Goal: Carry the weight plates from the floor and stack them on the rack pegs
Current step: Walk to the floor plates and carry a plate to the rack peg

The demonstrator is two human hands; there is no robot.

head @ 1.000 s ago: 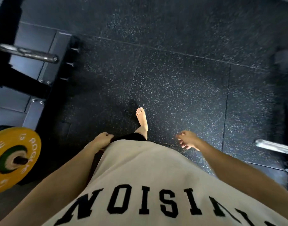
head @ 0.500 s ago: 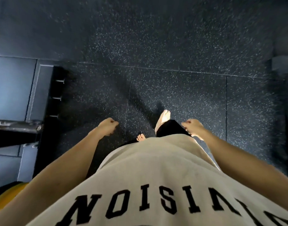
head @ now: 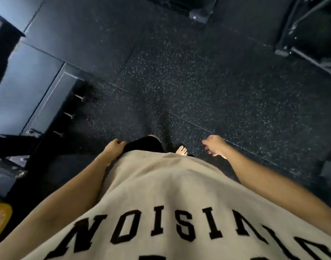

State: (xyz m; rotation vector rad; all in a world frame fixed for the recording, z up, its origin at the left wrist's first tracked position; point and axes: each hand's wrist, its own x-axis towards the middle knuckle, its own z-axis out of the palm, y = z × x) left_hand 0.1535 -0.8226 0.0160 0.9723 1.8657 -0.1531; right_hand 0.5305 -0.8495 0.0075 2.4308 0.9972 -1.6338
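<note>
While I watch the head view, nothing is being carried; notes below.

Change: view has swung since a second ago. Then the yellow plate showed nearly whole on its peg at the left edge with a steel bar above it; now only a sliver of the yellow plate (head: 0, 215) is left at the bottom-left corner, and new dark equipment frames (head: 310, 30) have come in at the top-right corner.

Left hand (head: 114, 149): empty, fingers curled loosely shut, resting against the shirt hem (head: 161, 177) at the hip.

Right hand (head: 216, 148): empty, fingers half curled, hanging free over the rubber floor (head: 198, 81). It was more open a second ago.

Feet: one bare foot (head: 181, 152) just visible past the hem; stride has alternated across the frames, so the person is walking.

Rack base (head: 54, 102): along the floor's left edge, short pegs sticking out of it.

Plates to fetch: none visible on the floor in this frame; dark blur at the top edge could hide one, I can't tell.

Meaning: I read this as the return leg, away from the rack toward the next plate. Next pickup not yet started.
</note>
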